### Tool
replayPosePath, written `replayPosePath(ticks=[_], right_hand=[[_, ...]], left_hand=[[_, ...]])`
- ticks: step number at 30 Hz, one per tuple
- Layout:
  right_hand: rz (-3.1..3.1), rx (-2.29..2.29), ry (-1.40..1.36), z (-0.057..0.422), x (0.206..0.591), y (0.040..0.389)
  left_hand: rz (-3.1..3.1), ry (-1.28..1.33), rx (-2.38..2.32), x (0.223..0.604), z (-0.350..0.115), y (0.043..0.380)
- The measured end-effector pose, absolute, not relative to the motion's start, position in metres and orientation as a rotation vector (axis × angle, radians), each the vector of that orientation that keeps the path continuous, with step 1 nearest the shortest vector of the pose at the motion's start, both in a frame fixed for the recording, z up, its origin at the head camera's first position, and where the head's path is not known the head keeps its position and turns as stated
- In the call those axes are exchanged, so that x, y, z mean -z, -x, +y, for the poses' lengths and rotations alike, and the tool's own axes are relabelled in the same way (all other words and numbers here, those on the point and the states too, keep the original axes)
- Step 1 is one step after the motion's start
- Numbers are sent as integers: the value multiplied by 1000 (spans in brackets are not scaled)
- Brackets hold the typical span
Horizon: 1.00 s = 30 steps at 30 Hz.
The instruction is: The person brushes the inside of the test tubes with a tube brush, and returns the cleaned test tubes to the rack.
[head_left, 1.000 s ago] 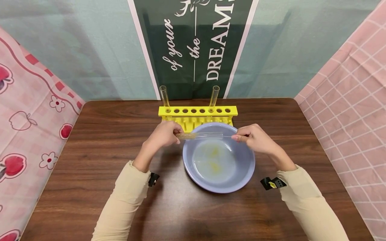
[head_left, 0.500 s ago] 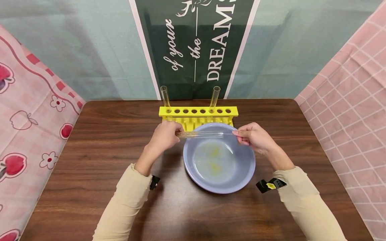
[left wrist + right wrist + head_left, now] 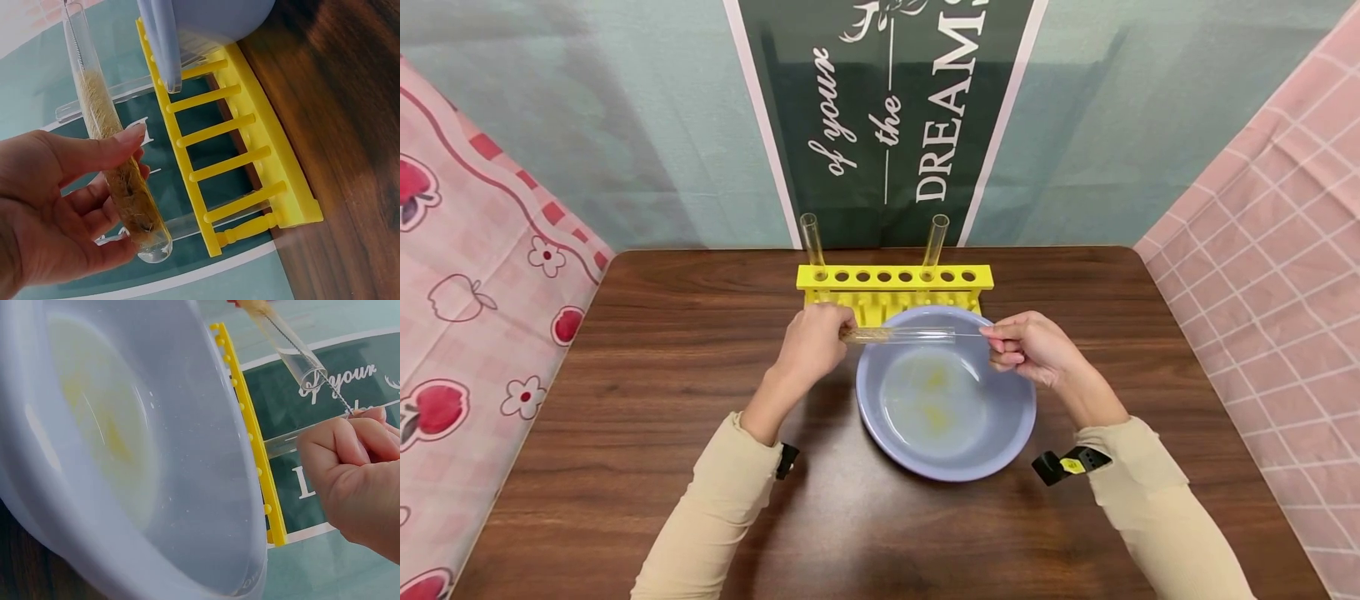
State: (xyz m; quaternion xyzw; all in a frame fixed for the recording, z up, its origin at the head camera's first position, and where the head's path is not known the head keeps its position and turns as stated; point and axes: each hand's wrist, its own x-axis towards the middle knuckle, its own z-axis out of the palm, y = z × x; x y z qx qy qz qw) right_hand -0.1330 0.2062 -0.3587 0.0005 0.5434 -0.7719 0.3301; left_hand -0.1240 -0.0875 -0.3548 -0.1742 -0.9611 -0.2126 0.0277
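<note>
My left hand (image 3: 814,343) grips the closed end of a clear glass test tube (image 3: 925,335), held sideways above the far part of a lilac basin (image 3: 870,417). Inside the tube, tan brush bristles (image 3: 99,103) fill the length near my left fingers, and thumb and fingers wrap that end in the left wrist view. A twisted wire handle (image 3: 337,395) of this test tube brush comes out of the tube's mouth. My right hand (image 3: 1036,346) pinches the wire's end, a short way from the glass, with its other fingers curled.
Behind the basin stands a yellow test tube rack (image 3: 883,275). Two clear test tubes stand upright in it, a left one (image 3: 812,242) and a right one (image 3: 935,242). Cloudy water with yellow patches (image 3: 936,400) lies in the basin. Brown wooden tabletop (image 3: 685,333) surrounds it.
My right hand has rolled about the wire, and its lower fingers now show curled below the pinch. The tube and my left hand have hardly moved.
</note>
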Motion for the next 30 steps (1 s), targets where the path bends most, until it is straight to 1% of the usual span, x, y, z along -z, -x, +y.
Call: replayPosePath(ticks=[5,8,11,14,20,24,30], right_hand=[[1349,2041,-36,206,359,134],[1339,2045,-17,206,360,134],[1456,2006,38,207,362,132],[1757,1882,173,208,363,131],[2413,1415,499,210,362,128],[2593,1255,672,211,365,125],[2802,1199,940,211,375,123]], left_hand=[[-2943,517,622,358,-89,123],[-2929,517,622,359,-90,123],[-2935,524,638,360,-93,123],[-2957,545,665,360,-96,124],[-3026,586,739,357,-99,126],[-3084,584,762,355,-101,126],[-3148,618,802,352,-103,127]])
